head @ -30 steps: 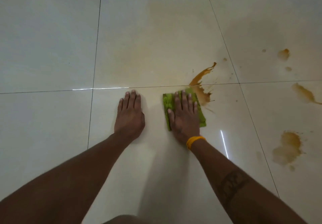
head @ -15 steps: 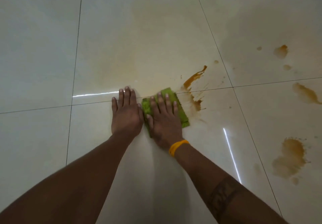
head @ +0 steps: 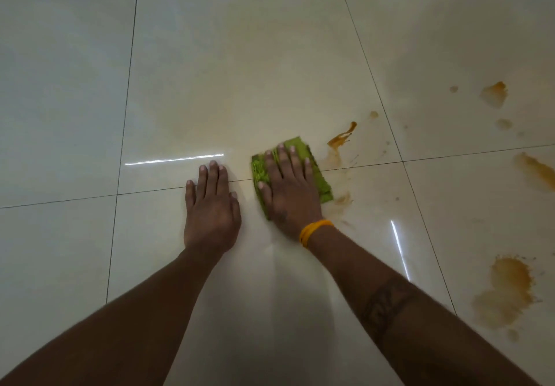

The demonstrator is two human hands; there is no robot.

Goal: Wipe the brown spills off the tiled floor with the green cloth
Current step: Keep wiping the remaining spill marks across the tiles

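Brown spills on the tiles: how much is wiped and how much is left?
Done: little; only a faint smear beside the green cloth. In hand: right hand presses the cloth flat near the streak; left hand rests on the tiled floor. Left: that streak, the large patch, a stripe and far spots.

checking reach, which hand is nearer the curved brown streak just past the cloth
Right. The right hand presses flat on the green cloth, just short and left of the curved brown streak. The left hand rests flat on bare tile, farther left, beyond the cloth.
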